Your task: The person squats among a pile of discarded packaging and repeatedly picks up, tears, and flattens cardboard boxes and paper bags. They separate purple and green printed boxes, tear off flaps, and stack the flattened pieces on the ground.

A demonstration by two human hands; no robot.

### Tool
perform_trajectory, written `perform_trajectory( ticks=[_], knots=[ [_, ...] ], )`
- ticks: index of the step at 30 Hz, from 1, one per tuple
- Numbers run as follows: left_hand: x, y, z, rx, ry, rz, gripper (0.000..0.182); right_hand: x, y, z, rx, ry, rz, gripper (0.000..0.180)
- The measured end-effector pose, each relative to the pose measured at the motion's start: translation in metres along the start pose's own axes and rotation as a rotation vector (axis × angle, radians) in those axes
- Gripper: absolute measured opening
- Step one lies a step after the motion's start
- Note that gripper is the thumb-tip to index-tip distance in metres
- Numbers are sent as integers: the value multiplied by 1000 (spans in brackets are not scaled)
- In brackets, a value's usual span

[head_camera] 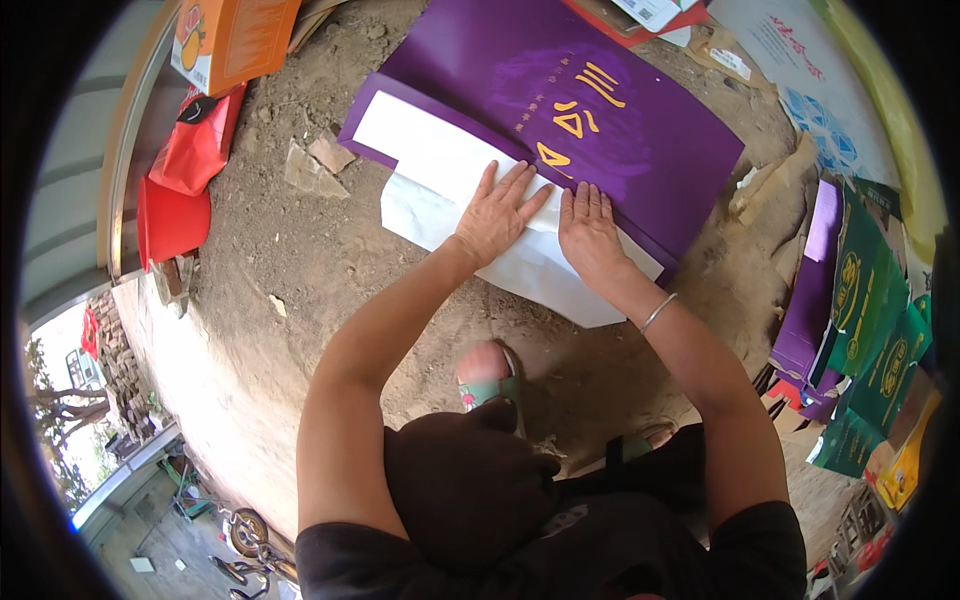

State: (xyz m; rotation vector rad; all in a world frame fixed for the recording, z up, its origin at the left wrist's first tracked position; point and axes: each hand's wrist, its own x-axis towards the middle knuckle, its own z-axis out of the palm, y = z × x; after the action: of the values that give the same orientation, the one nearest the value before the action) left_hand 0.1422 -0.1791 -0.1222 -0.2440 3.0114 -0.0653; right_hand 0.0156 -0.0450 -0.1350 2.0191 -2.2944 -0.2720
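Note:
A large purple cardboard box panel (660, 135) with gold characters lies on the dirt ground. Along its near edge is a folded flap, its white inner side (420, 142) facing up, with a pale sheet-like part (525, 277) spreading towards me. My left hand (499, 214) lies flat on the white flap near its crease, fingers spread. Close on its right, my right hand (592, 229) presses flat on the flap too, fingertips at the purple edge; a bracelet is on that wrist. Neither hand grips anything.
An orange carton (240, 45) and red packaging (172, 217) stand at the left. Green cardboard (862, 300), purple cardboard (810, 315) and a white printed sack (817, 82) are heaped at the right. Torn scraps (315, 169) lie on the dirt. My sandalled foot (484, 367) is below the flap.

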Motion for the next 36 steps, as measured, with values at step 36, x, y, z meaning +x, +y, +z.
perform_trajectory(
  ticks=[36],
  knots=[
    [20, -11, -22, -2659, 793, -1268, 58, 12, 26, 2, 637, 91, 165, 27]
  ],
)
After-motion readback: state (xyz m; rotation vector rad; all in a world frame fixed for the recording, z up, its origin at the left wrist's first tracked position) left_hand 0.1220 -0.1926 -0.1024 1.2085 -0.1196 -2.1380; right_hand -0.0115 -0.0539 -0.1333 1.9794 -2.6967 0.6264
